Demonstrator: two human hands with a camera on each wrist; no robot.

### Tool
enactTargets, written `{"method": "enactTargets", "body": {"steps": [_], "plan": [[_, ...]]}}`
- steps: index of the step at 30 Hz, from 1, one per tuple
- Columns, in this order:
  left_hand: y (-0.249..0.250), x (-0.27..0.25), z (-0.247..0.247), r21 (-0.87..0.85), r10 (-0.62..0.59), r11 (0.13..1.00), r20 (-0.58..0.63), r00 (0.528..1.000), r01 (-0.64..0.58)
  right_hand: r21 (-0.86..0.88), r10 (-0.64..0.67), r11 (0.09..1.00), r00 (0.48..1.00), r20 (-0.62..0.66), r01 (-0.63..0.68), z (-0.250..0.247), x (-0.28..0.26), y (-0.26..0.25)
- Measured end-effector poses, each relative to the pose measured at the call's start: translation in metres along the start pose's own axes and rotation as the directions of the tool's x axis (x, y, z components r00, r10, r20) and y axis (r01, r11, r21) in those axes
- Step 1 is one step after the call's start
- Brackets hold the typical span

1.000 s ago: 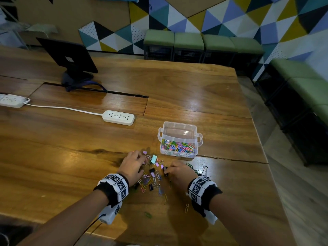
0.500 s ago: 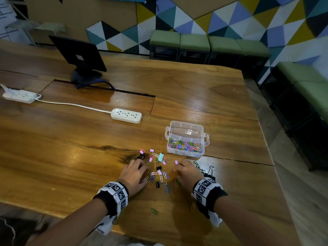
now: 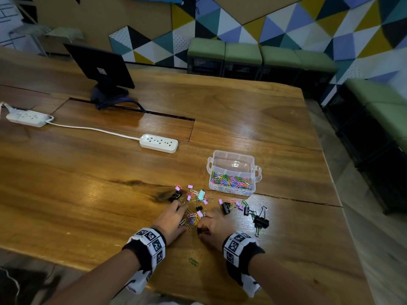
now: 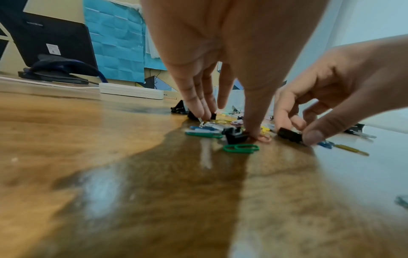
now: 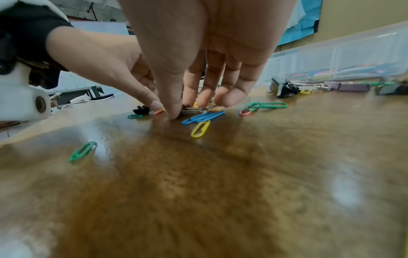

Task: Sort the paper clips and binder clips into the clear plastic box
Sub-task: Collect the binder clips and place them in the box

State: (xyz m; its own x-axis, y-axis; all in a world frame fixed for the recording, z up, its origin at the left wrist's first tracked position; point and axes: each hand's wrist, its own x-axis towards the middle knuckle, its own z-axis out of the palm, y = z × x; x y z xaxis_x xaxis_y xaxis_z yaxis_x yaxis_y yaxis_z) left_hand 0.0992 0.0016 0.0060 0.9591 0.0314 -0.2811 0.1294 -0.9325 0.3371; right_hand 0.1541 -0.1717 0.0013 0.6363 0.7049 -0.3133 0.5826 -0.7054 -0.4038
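Nearby, power strip point(image 3: 159, 146) behind clear plastic box point(image 3: 233, 160)

The clear plastic box point(image 3: 233, 172) stands open on the worktop, its near compartment full of coloured paper clips point(image 3: 231, 182) — the far one bare. Just before it lie loose paper clips point(image 3: 192, 217) mixed with black, pink and mint binder clips point(image 3: 261, 222).

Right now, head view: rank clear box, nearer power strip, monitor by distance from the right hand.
From the right hand:
1. clear box, just ahead and slightly right, paper clips in its near compartment.
2. nearer power strip, ahead to the left, mid-table.
3. monitor, far left, at the table's back.
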Motion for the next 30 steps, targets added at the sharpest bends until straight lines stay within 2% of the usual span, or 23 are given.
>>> {"method": "enactTargets", "body": {"steps": [6,9,12,17,21,30], "plan": [[0.003,0.012,0.000,0.088,-0.012,0.996,0.039,0.999,0.008,0.068,0.171,0.984,0.982,-0.073,-0.167,-0.018,0.002,0.021],[0.006,0.015,0.004,0.037,-0.044,0.998,0.078,0.996,0.041,0.087,0.256,0.965,0.962,-0.096,-0.248,-0.025,0.005,0.037],[0.010,0.016,0.008,0.000,-0.076,0.997,0.062,0.995,0.076,0.095,0.287,0.956,0.950,-0.121,-0.277,-0.030,0.009,0.042],[0.015,0.021,0.015,-0.137,-0.134,0.981,0.040,0.990,0.139,0.106,0.299,0.952,0.943,-0.143,-0.286,-0.025,0.008,0.038],[0.028,0.023,0.021,-0.227,-0.164,0.958,0.066,0.984,0.175,0.133,0.382,0.921,0.916,-0.122,-0.367,-0.016,0.002,0.029],[0.053,0.021,0.031,-0.337,-0.104,0.932,0.107,0.989,0.135,0.283,0.295,0.923,0.952,-0.084,-0.261,-0.010,-0.005,0.026]]}}
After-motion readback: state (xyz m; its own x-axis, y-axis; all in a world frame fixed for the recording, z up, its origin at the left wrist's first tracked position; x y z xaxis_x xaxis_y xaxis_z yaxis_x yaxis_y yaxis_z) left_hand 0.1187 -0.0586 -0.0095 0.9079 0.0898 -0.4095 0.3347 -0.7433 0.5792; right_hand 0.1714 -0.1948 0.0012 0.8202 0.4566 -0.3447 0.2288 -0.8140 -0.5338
